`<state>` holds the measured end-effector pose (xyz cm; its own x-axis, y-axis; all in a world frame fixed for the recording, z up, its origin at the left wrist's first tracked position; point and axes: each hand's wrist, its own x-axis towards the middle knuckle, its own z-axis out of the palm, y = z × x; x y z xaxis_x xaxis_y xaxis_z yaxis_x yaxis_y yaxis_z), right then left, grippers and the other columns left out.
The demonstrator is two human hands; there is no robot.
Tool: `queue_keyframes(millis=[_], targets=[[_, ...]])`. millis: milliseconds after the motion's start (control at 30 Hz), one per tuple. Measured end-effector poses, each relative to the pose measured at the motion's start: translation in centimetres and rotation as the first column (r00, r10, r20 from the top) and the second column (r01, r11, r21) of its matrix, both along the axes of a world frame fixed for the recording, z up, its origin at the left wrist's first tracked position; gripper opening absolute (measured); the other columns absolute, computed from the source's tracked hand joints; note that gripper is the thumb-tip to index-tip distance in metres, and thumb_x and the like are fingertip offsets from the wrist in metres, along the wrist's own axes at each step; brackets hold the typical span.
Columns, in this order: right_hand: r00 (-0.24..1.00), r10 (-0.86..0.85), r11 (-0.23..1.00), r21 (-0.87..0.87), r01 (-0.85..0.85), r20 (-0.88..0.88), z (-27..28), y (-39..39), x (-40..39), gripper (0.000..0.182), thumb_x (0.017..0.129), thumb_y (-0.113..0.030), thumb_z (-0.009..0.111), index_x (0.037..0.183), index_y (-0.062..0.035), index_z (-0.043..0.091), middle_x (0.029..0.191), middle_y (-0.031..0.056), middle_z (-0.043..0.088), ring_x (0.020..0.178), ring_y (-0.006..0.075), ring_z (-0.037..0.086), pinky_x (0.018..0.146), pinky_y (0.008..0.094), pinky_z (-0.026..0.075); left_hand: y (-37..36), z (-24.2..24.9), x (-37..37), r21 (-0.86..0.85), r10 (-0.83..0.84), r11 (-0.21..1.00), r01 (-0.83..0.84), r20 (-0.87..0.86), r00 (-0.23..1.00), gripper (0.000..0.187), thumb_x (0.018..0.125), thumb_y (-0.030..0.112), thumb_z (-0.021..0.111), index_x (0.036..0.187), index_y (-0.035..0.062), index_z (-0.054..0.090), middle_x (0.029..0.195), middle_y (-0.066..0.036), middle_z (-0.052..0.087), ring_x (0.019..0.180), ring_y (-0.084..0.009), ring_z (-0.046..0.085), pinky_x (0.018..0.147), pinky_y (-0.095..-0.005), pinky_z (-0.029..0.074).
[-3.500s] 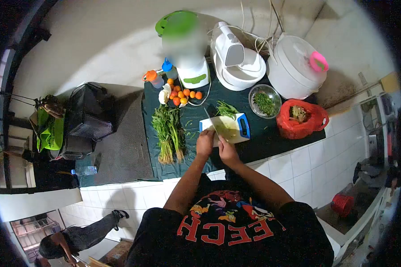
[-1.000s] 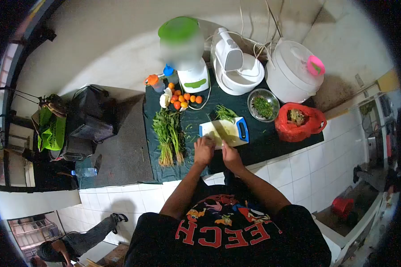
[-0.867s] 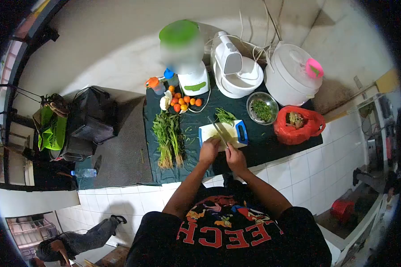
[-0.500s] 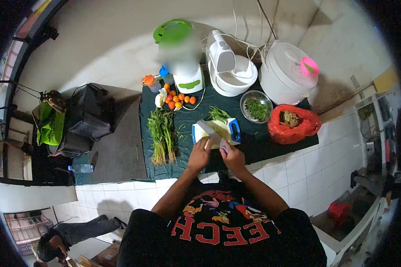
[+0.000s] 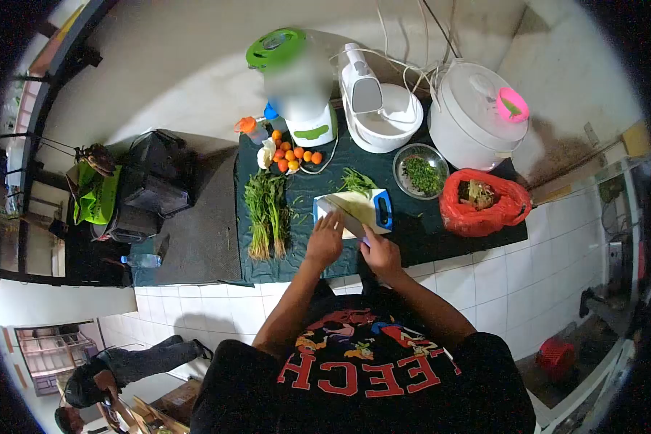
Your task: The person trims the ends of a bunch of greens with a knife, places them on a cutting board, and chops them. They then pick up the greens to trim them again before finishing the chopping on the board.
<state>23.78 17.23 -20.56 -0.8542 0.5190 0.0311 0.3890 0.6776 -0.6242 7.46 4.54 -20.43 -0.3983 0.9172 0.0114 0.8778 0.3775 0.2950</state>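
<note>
My right hand (image 5: 381, 254) is closed round the handle of a wide-bladed knife (image 5: 349, 221). The blade slants up and left across a white cutting board (image 5: 365, 208) with blue ends. Against the blade's left part lies my left hand (image 5: 326, 239), its fingers stretched out; anything under them is hidden. Leafy green stalks (image 5: 357, 181) rest at the board's far edge. To the left is a bunch of rooted greens (image 5: 265, 213). A metal bowl (image 5: 398, 176) of chopped greens stands right of the board.
Tomatoes (image 5: 288, 154), a white-and-green blender (image 5: 312, 126) and a white stand mixer (image 5: 383, 134) line the back. At right are a red plastic bag (image 5: 477, 217) and a white lidded bucket (image 5: 477, 119). Another person (image 5: 116, 369) is at lower left.
The whole view has shifted slightly. My left fingers now lie flatter and straighter along the knife blade. My right hand keeps its hold on the handle.
</note>
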Motion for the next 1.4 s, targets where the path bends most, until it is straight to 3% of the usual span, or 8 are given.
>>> queue_keyframes(millis=[200,300,400,633,700,833,1000,1400], targets=[[0.995,0.06,0.998,-0.031,-0.058,0.083,0.3,0.5,0.2,0.056,0.091,-0.029,0.067,0.143,-0.012,0.052,0.099,0.0203,0.073,0.083,0.0414,0.071,0.073,0.053,0.056,1.4,0.5,0.7,-0.231,-0.133,0.964,0.132,0.009,0.991,0.056,0.091,0.013,0.052,0.147,0.0091,0.051,0.159,-0.015,0.042,0.146,-0.031,0.04,0.122,-0.0513,0.028],[0.995,0.086,0.996,-0.034,-0.085,0.048,-0.4,1.1,0.0,0.056,0.091,-0.031,0.067,0.141,-0.0107,0.053,0.098,0.021,0.072,0.083,0.0428,0.07,0.073,0.054,0.056,2.2,-1.6,-0.1,0.086,-0.084,0.993,0.087,-0.04,0.996,0.051,0.091,0.013,0.055,0.142,0.0125,0.057,0.147,-0.016,0.055,0.136,-0.0342,0.052,0.114,-0.048,0.041],[0.983,0.11,0.993,-0.047,-0.104,0.147,-0.3,2.1,-0.4,0.054,0.092,-0.034,0.067,0.137,-0.0085,0.055,0.096,0.0218,0.072,0.084,0.044,0.07,0.073,0.0549,0.056,3.1,2.6,0.6,0.087,0.081,0.99,-0.114,0.318,0.945,0.041,0.089,0.012,0.058,0.129,0.0084,0.064,0.129,-0.018,0.065,0.119,-0.0377,0.062,0.099,-0.0444,0.052],[0.984,0.176,0.981,-0.088,-0.172,0.038,-2.9,2.5,0.6,0.053,0.094,-0.039,0.066,0.134,-0.0064,0.057,0.092,0.0237,0.072,0.084,0.0445,0.07,0.075,0.0546,0.056,4.4,0.5,-2.6,0.002,0.165,0.985,-0.175,0.334,0.928,0.03,0.087,0.007,0.056,0.113,0.0033,0.07,0.111,-0.019,0.069,0.103,-0.0407,0.066,0.087,-0.0457,0.055],[0.972,0.186,0.98,-0.094,-0.174,0.141,-2.4,2.5,1.2,0.053,0.094,-0.04,0.066,0.135,-0.0071,0.057,0.093,0.0227,0.072,0.084,0.0442,0.07,0.075,0.054,0.056,5.5,-1.1,-3.8,0.5,0.07,0.861,-0.092,0.062,0.996,0.028,0.088,0.004,0.053,0.108,0.0058,0.071,0.101,-0.019,0.07,0.095,-0.0424,0.067,0.085,-0.0474,0.055],[0.971,0.214,0.952,-0.248,-0.182,0.11,-1.7,2.1,2.7,0.053,0.095,-0.044,0.065,0.136,-0.0108,0.058,0.096,0.0213,0.073,0.087,0.0426,0.071,0.079,0.0527,0.056,7.9,-1.0,-6.8,-0.016,0.343,0.936,-0.351,0.268,0.9,0.03,0.088,0.006,0.052,0.108,0.0113,0.073,0.11,-0.019,0.07,0.105,-0.0381,0.066,0.089,-0.0492,0.055],[0.954,0.185,0.962,-0.243,-0.127,0.235,-1.2,1.1,5.5,0.054,0.096,-0.045,0.063,0.14,-0.0143,0.056,0.1,0.0214,0.073,0.091,0.0417,0.071,0.08,0.0522,0.056,11.0,-2.8,-8.1,-0.064,-0.099,0.993,0.099,0.01,0.995,0.024,0.092,0.017,0.055,0.105,0.0165,0.075,0.11,-0.007,0.071,0.108,-0.0313,0.067,0.086,-0.0455,0.058],[0.987,0.083,0.975,-0.214,-0.052,0.138,-0.6,1.5,8.3,0.049,0.099,-0.04,0.063,0.14,-0.0146,0.056,0.101,0.0188,0.074,0.09,0.0402,0.071,0.078,0.0504,0.056,11.8,-3.1,-9.8,0.017,-0.103,0.995,0.102,0.081,0.991,0.021,0.093,0.024,0.058,0.108,0.0156,0.07,0.125,-0.009,0.065,0.125,-0.031,0.056,0.101,-0.0476,0.047]])
